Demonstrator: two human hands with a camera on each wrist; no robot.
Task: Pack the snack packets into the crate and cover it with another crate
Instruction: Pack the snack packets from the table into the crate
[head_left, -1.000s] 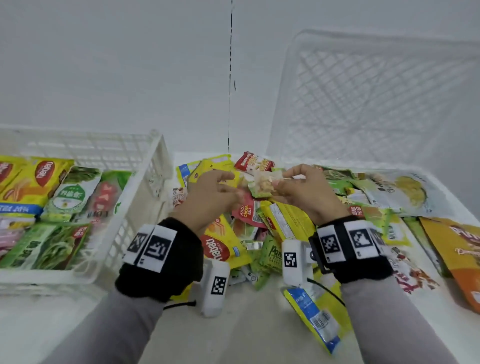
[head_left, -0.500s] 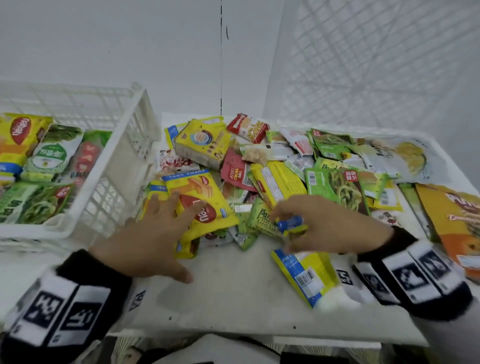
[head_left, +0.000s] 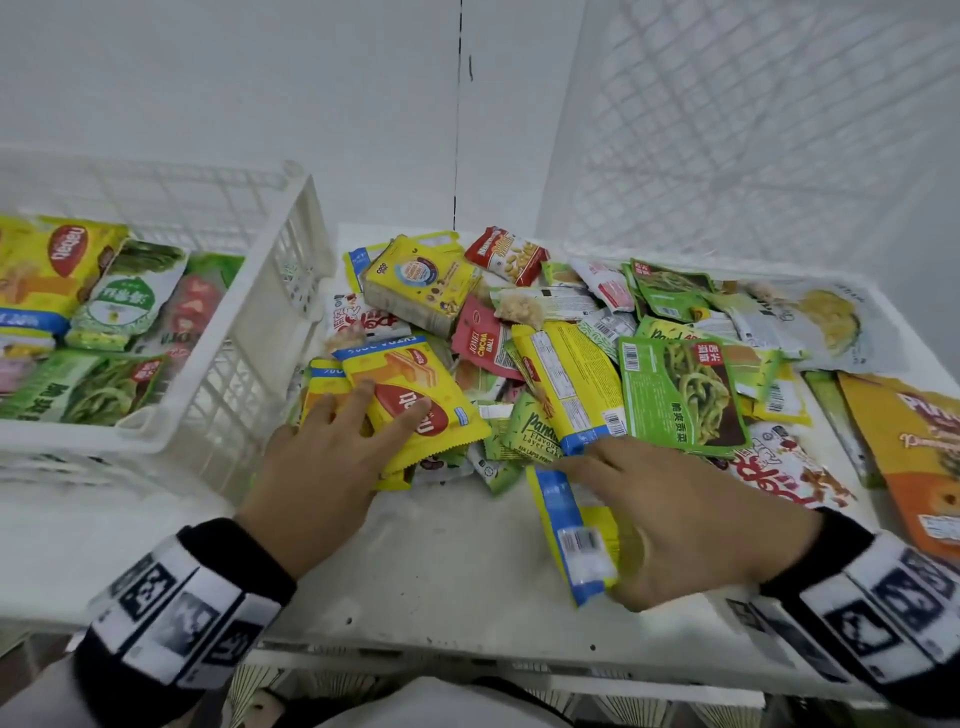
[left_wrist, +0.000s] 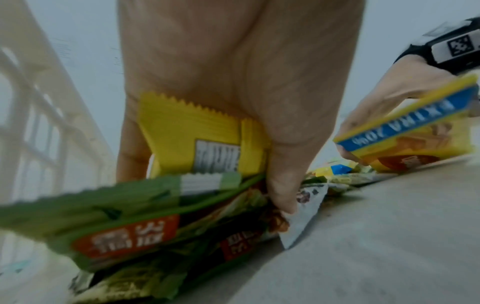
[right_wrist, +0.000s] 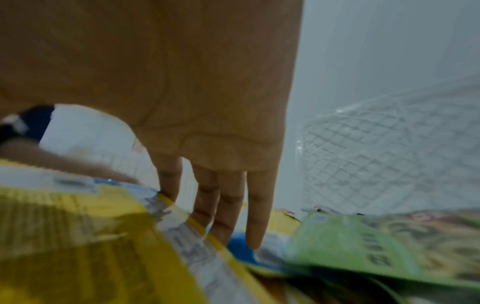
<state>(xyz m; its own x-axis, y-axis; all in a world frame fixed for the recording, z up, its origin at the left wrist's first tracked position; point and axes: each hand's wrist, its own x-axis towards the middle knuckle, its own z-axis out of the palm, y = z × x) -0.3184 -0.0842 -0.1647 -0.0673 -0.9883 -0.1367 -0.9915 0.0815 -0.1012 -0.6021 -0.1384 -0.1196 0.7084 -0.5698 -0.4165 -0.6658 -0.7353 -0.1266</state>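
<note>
Both grips grasp yellow packets: left hand (head_left: 332, 457) beside the crate (head_left: 249, 332), right hand (head_left: 691, 519) amid the pile (head_left: 571, 332).

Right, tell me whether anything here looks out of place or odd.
Nothing damaged or spilled. The second white crate stands tipped up on edge against the wall, not flat. The snack packets lie in a loose, overlapping heap on the table, several face down.
</note>
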